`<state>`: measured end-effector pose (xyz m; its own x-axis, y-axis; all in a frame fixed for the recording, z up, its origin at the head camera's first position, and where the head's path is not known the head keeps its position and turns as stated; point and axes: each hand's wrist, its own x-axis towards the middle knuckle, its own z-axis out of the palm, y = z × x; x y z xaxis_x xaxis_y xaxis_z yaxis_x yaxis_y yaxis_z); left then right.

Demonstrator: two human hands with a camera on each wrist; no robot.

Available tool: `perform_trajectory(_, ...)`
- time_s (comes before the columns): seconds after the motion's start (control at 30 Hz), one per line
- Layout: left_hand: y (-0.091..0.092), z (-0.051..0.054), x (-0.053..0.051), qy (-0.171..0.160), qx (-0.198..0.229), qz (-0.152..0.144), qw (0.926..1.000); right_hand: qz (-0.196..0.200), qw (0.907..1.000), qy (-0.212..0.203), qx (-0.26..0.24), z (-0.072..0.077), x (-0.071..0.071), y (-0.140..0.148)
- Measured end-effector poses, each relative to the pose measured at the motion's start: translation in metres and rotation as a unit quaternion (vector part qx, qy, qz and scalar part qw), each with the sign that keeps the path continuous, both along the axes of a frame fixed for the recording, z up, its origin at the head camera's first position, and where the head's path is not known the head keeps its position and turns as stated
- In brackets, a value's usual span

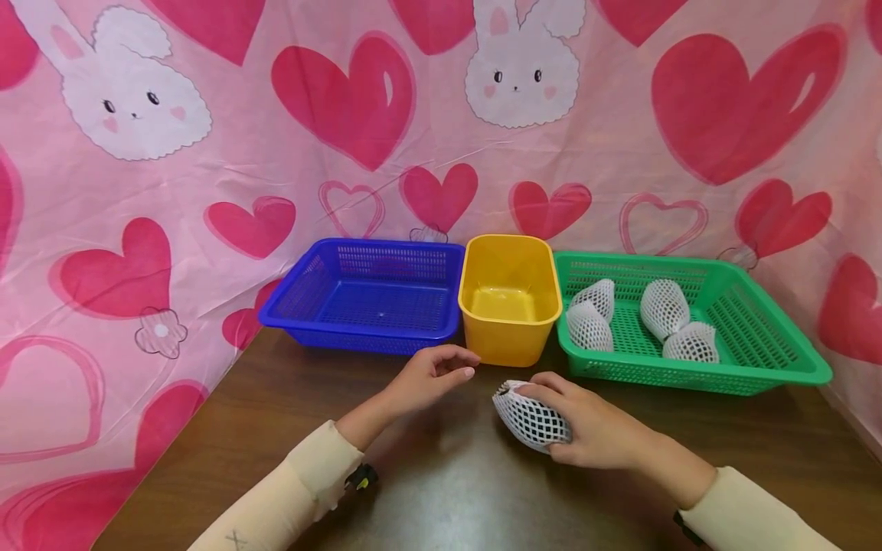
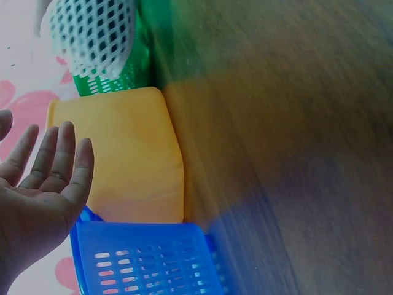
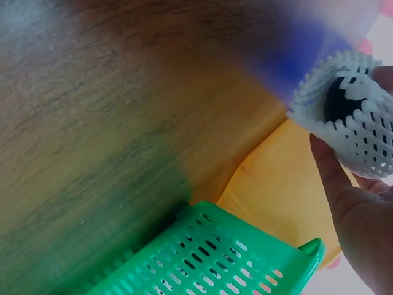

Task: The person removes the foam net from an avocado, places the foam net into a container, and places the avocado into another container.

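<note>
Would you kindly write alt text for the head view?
A person's right hand grips a dark item in white netting; the left hand is empty. Behind stand a blue basket, yellow bin and green basket holding four netted items.

Red hearts [image 1: 747, 107] are patterning pink cloth [image 1: 441, 126] behind the yellow bin [image 1: 508, 342]; a blue basket [image 1: 358, 334] and a green basket [image 1: 696, 371] are flanking it, white diamond netting [image 1: 529, 419] fronting it.

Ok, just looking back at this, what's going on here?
A person's right hand grips a white-netted dark item in front of the yellow bin. The left hand is nearby, its fingers holding nothing. Four more white-netted items lie in the green basket, to the bin's right; the blue basket stands to its left.
</note>
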<state>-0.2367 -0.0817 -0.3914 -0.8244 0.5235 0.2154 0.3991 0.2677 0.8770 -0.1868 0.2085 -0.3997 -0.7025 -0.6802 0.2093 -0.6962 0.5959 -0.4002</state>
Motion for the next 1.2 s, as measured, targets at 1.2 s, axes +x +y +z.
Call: perform_trajectory(1.2, -0.009, -0.014, 0.003, -0.035, -0.015, -0.024, 0.9990, -0.027, 0.9945, -0.098, 0.024, -0.011, -0.003, 0.008)
